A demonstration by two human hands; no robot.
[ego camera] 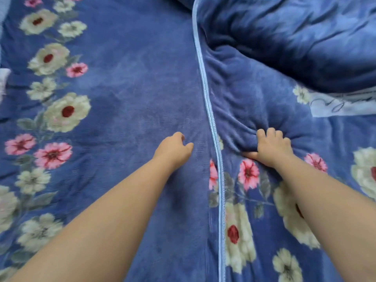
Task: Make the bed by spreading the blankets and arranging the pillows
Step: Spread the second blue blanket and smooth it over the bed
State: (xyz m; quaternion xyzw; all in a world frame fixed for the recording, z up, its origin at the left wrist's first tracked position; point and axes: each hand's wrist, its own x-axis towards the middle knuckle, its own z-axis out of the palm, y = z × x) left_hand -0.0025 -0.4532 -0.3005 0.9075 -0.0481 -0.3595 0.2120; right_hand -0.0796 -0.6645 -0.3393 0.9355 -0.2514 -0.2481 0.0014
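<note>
Two bare arms reach forward from the bottom of the view, over a soft blue fleece blanket with cream, pink and red flowers [126, 82]; this blanket lies flat and covers the whole left side of the bed. A pale blue ribbon trim [209, 119] runs from the bottom up to the top, between the two arms; it is the edge of a second blue flowered fleece blanket [250, 200] that lies on the right side, on top of the first one.

The left hand [174, 150] sits just left of the trim, low over the flat blanket; its fingers are curled loosely and it grips nothing; I cannot tell if it touches the cloth. The right hand [271, 148] is just right of the trim; its fingers are bent down into the second blanket and squeeze a bunch of it, with the thumb pointing left; folds spread out from the fingers.

Farther off on the right, a white cloth label with dark curly writing [343, 105] lies on the second blanket. Behind it, at the top right, the blanket is piled in a big crumpled blue heap [295, 41]. A bit of white cloth [4, 82] peeks in at the far left edge.
</note>
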